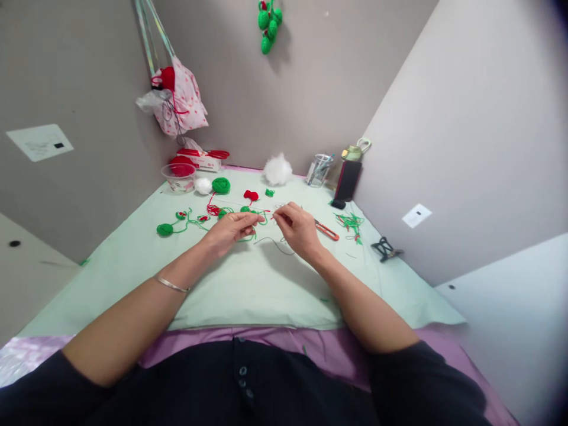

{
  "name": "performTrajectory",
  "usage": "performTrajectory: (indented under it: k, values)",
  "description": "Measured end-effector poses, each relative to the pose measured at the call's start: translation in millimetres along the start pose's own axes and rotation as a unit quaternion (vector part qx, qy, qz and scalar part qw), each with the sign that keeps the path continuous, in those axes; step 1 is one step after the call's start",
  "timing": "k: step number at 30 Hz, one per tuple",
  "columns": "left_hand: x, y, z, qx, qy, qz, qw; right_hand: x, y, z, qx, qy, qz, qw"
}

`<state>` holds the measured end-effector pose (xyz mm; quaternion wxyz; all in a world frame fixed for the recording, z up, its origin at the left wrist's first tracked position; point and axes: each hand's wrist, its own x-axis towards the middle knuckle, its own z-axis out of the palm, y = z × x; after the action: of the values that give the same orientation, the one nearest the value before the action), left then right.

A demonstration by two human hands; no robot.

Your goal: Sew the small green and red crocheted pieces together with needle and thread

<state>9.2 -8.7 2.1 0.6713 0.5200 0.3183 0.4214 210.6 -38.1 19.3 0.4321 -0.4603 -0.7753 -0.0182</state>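
Observation:
Above the middle of the table, my left hand [235,231] is closed, thumb and fingers pinched together. Green yarn [248,239] shows at its fingertips and hangs below them; exactly how it is gripped is partly hidden. A short way to the right, my right hand [296,228] pinches a small end of red yarn [273,216] at its fingertips. The two hands are close but apart. Just behind them lie a red crocheted piece [251,195] and a tangle of red yarn [213,209]. A thin dark cord [277,245] curves on the cloth below the fingers.
An orange cutter [327,229] and green yarn scraps [350,222] lie to the right, near a black stand [386,248]. Left are green crocheted pieces [165,229]. Behind stand a tub [180,183], green yarn ball [220,186], white stuffing [277,170], cup [317,173] and phone [348,180].

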Motion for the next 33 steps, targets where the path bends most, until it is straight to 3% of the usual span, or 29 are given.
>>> performTrajectory:
  k: [4, 8, 13, 20, 24, 27, 30, 33]
  values:
    - [1, 1, -5.3, -0.085, -0.026, 0.001, 0.996, -1, 0, 3, -0.007, -0.010, -0.006, 1.000]
    - [1, 4, -6.4, -0.105, -0.046, -0.007, 0.993, -2, -1, 5, -0.017, -0.014, -0.016, 1.000]
    - [1, 6, -4.4, -0.100, -0.004, -0.011, 0.995, -5, -1, 8, -0.027, -0.021, -0.036, 0.999]
    - [-2, 7, 2.3, -0.118, 0.039, 0.025, 0.992, -13, -14, 18, -0.127, -0.068, -0.108, 0.984]
    - [-2, 2, 3.9, 0.045, 0.077, 0.076, 0.993, -15, -18, 18, -0.166, -0.075, -0.128, 0.975]
    - [-2, -2, 2.4, 0.247, 0.094, 0.151, 0.953, -14, -15, 16, -0.165, -0.078, -0.121, 0.976]
    - [-2, -6, 0.3, 0.358, 0.044, 0.179, 0.915, -12, -8, 15, -0.133, -0.084, -0.096, 0.983]
    - [0, -10, -1.8, 0.380, 0.010, 0.156, 0.912, -10, -3, 14, -0.087, -0.099, -0.059, 0.990]
